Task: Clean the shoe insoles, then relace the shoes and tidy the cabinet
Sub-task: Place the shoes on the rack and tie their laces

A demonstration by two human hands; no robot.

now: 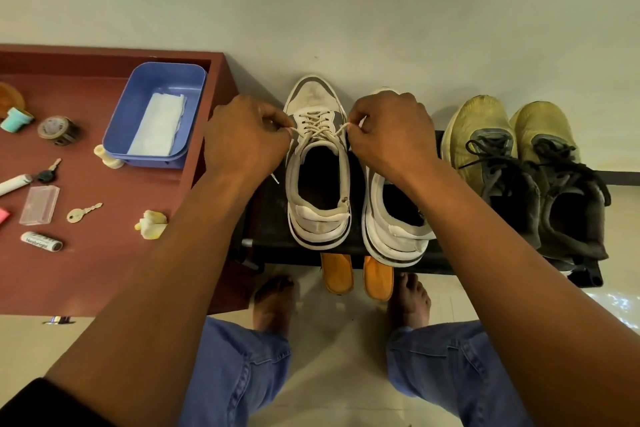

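Two white-and-grey sneakers side by side on a dark shoe rack (273,246), toes toward the wall, long axes running front to back. Left sneaker (318,163) half laced; one lace end (337,131) pinched in each grip, left hand (247,139) and right hand (389,135) drawn apart over the tongue. Right sneaker (394,225) partly hidden under the right wrist. Two yellow-green shoes (512,163) at the rack's right end, close beside. Two orange slippers (356,276) below the front edge. One blue tray (138,107) near the red worktop's (86,270) right edge.
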